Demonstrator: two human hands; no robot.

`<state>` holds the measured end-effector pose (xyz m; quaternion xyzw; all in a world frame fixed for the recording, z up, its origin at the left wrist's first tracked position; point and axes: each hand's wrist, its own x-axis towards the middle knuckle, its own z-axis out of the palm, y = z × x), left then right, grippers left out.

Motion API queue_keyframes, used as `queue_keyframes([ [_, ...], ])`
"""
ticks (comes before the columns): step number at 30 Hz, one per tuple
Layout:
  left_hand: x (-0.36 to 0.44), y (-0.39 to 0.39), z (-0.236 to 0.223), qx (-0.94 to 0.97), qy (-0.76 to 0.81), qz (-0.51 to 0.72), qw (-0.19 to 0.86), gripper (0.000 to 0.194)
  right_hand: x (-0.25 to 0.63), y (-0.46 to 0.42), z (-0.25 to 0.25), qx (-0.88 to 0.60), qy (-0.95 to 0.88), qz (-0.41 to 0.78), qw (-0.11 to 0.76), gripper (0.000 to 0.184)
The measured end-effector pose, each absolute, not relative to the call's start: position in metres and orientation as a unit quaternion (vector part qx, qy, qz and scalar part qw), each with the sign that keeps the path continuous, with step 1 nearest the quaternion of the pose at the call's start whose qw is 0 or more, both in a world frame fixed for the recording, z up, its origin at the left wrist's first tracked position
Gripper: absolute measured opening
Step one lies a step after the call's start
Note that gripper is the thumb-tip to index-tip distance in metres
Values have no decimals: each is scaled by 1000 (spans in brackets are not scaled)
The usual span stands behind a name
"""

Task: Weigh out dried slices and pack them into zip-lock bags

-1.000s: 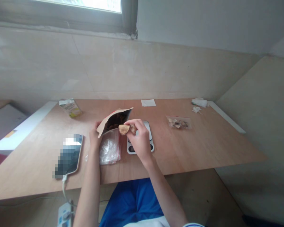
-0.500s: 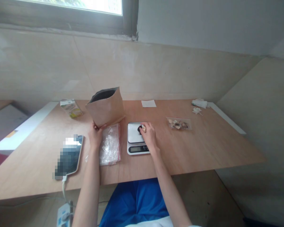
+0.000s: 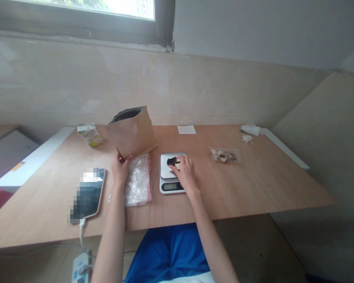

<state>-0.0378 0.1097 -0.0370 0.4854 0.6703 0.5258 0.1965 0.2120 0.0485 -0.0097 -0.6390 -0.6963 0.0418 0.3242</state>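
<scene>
From the head camera I see my left grip [image 3: 120,169] closed on the lower edge of a kraft paper pouch [image 3: 131,133], which stands nearly upright on the tabletop [image 3: 253,184], its dark-lined mouth open on the far side. My right grip [image 3: 185,175] sits low over a kitchen scale [image 3: 173,187], its fingers [image 3: 181,162] curved around a dark piece [image 3: 171,161] and a pale piece [image 3: 177,165] on the platform; I cannot tell whether they have hold. Between the grips lies a clear zip bag [image 3: 138,181]. Off to the right lies a clear packet [image 3: 224,155] of pale pieces; near left, a blurred phone [image 3: 88,192] on a cable; far left, a carton [image 3: 91,135].
</scene>
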Motion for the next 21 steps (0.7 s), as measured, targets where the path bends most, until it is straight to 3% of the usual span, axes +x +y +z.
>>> queue_keyframes([
  [3, -39, 111, -39, 487, 665, 531, 197, 45, 209, 49, -1, -629, -688, 17, 360, 43],
  [10, -40, 117, -46, 499, 601, 576, 240, 53, 181, 52, 66, -452, -741, 32, 495, 32],
  [14, -40, 113, -45, 505, 612, 560, 239, 47, 166, 61, 90, -392, -798, 31, 456, 34],
  [21, -37, 104, -35, 544, 634, 523, 169, 32, 160, 73, 111, -407, -865, 36, 292, 36],
])
